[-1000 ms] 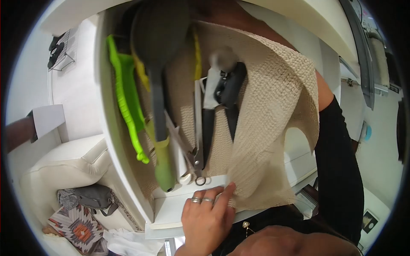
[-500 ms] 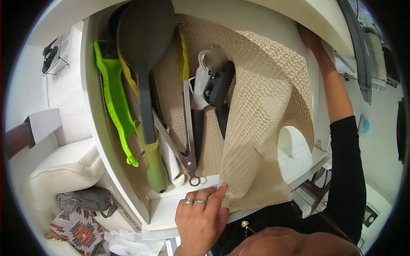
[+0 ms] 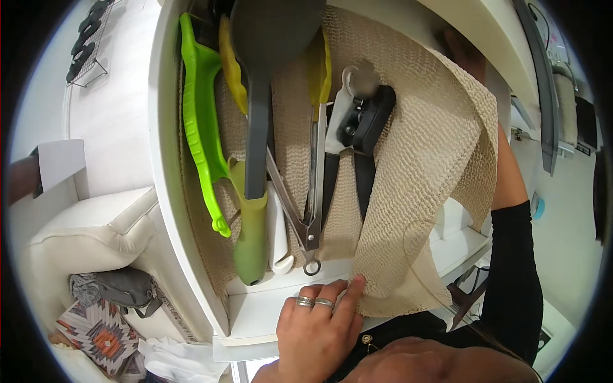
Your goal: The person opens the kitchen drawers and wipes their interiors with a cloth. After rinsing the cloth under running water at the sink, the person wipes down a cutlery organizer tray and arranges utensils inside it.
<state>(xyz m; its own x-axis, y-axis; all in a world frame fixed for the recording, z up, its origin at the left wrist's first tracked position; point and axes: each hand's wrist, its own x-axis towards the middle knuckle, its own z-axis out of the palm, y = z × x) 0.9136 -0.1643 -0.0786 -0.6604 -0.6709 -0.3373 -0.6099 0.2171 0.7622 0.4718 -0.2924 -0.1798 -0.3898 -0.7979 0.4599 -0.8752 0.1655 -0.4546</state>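
Note:
My left hand (image 3: 319, 329), with two rings, is at the drawer's front edge. Its fingers are closed on the near corner of a beige woven drawer liner (image 3: 415, 191). The liner's right side is lifted and curled. My right hand (image 3: 461, 54) reaches into the far right of the drawer, partly behind the liner; its fingers are in shadow and hidden. On the liner's left part lie a bright green handled tool (image 3: 201, 121), a dark spoon-shaped utensil (image 3: 257, 127) with a green handle, yellow-tipped tongs (image 3: 313, 185) and a black-handled can opener (image 3: 364, 121).
The white drawer (image 3: 169, 166) has a wall on the left and a counter edge (image 3: 485, 38) overhanging its far right. A cream padded seat (image 3: 96, 223) stands to the left, with a grey bag (image 3: 124, 290) and a patterned cushion (image 3: 99, 338) near it.
The view has shifted, so the drawer's contents appear further right. The liner's right side has changed shape, leaving a smaller gap. My right hand is now more hidden; my left stays at the near corner.

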